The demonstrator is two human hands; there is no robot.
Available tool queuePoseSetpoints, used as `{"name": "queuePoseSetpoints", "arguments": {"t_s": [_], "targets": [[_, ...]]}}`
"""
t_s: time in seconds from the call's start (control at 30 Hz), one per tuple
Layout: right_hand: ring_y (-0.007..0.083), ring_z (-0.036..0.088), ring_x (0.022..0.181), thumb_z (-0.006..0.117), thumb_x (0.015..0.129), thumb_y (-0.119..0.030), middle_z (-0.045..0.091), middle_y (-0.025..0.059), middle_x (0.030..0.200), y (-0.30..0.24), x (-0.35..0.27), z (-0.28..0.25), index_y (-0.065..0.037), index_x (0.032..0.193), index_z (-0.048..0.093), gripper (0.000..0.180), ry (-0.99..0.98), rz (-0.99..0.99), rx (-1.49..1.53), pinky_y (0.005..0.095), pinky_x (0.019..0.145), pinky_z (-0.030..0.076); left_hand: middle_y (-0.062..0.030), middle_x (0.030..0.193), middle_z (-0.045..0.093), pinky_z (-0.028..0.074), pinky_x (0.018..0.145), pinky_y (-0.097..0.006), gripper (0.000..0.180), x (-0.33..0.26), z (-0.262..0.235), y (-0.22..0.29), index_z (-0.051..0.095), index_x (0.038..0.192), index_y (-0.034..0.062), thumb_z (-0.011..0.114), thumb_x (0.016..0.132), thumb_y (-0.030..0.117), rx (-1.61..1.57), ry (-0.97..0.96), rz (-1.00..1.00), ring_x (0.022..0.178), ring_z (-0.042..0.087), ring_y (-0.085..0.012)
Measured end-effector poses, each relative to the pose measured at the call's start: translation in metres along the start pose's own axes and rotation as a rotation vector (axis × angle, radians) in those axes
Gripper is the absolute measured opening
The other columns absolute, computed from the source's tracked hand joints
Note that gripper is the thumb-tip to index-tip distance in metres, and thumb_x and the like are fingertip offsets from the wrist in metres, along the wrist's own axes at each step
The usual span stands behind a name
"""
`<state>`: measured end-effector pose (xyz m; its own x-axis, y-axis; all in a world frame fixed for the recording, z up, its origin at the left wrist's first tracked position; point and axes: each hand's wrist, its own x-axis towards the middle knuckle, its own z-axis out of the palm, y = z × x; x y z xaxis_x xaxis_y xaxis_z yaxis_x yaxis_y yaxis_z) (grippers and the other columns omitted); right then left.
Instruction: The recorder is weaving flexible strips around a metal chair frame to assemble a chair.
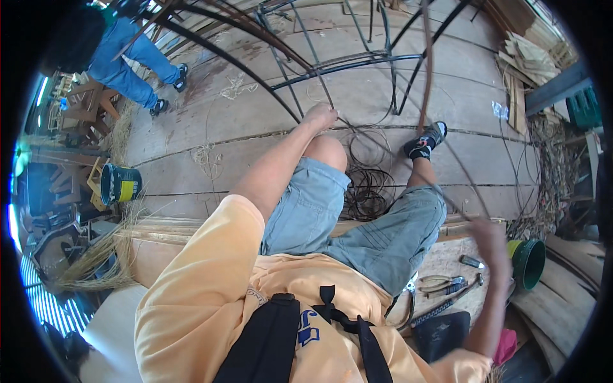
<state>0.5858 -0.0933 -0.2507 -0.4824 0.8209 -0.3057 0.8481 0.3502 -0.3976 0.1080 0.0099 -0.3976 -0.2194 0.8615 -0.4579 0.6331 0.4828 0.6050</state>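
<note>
My left hand [320, 117] is closed in a pinch on a thin dark strand, beside the dark metal frame [348, 71] and just above my left knee. From there the strand [414, 167] runs slack and blurred across to the right. It reaches my right hand [490, 237], which is raised at the right and smeared by motion, with its fingers seemingly closed on it. On the floor between my legs lies a loose coil of similar dark strands [365, 191]. A brown strip [426, 70] hangs down from the frame toward my right foot.
Pliers [440, 281] and other hand tools lie on the board at my right. A green bucket [529, 265] stands past them, another bucket [120, 184] at the left. One person [131, 60] stands at the far left. Wood scraps [530, 64] are piled far right.
</note>
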Motion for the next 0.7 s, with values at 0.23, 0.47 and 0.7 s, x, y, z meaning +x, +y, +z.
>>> {"name": "queuePoseSetpoints", "arguments": {"t_s": [0.23,0.47,0.7], "targets": [[0.0172,0.044,0.049,0.052,0.077,-0.017,0.046,0.0135,0.053,0.196,-0.099,-0.079,0.003,0.063,0.054,0.024,0.026,0.627,0.124,0.0352,0.048,0.036,-0.0229,0.108,0.056,0.041,0.088,-0.043,0.036,0.033,0.009,-0.036,0.059,0.100,-0.0010,0.043,0.082,0.026,0.513,0.086,-0.013,0.102,0.053,-0.0347],[0.0395,0.052,0.075,0.049,0.080,-0.021,0.055,0.0238,0.077,0.105,0.067,-0.028,0.004,0.081,0.057,0.026,-0.057,0.222,0.164,0.0436,0.066,0.040,-0.0233,0.097,0.060,0.046,0.081,-0.042,0.036,0.048,0.028,-0.062,0.063,0.086,-0.0009,0.048,0.079,0.031,0.644,0.118,-0.103,0.091,0.059,-0.0346],[0.0369,0.058,0.086,0.048,0.080,-0.022,0.059,0.0234,0.087,0.038,0.179,0.027,0.000,0.084,0.062,0.027,-0.179,0.132,0.123,0.0440,0.073,0.045,-0.0231,0.095,0.061,0.046,0.081,-0.043,0.039,0.069,0.036,-0.108,0.063,0.089,-0.0013,0.048,0.081,0.034,0.772,0.167,-0.233,0.091,0.059,-0.0361]]}}
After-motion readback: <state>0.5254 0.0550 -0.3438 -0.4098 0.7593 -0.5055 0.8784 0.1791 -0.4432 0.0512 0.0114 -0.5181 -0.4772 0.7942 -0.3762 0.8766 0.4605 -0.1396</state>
